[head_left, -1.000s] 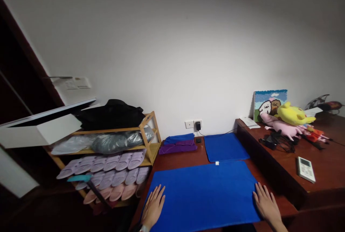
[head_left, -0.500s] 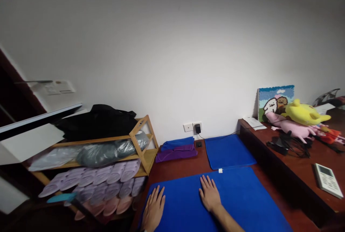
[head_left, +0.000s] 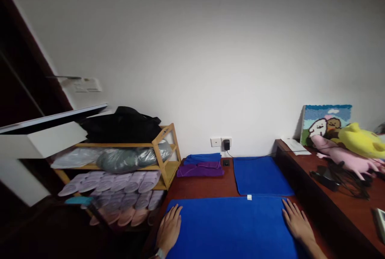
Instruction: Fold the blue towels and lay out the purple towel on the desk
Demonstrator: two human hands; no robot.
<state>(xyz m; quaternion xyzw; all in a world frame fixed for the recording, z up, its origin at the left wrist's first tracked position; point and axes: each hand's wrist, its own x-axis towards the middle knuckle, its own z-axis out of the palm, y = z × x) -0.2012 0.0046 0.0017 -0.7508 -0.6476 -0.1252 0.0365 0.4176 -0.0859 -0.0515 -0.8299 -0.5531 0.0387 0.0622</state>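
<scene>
A large blue cloth (head_left: 231,227) lies spread flat on the reddish-brown table (head_left: 207,189), with a small white tag at its far edge. My left hand (head_left: 170,227) rests flat on its left edge near the far corner, fingers stretched out. Over at the far right corner, my right hand (head_left: 296,221) lies palm down with fingers extended, partly on the cloth's right edge. Neither hand grips anything. Beyond it lies a smaller blue cloth (head_left: 260,175), also flat. A folded purple cloth (head_left: 200,169) and a folded blue cloth (head_left: 203,158) sit at the table's back left.
At left stands a wooden rack (head_left: 162,158) with a black bag (head_left: 123,126) and several slippers (head_left: 129,183). A black plug (head_left: 226,144) sits in the wall socket. The raised surface at right holds a yellow plush toy (head_left: 361,138), a pink plush toy (head_left: 345,156) and cables.
My right hand has moved from the middle of the large blue cloth to its far right corner. My left hand stays at the left edge. The view has turned slightly.
</scene>
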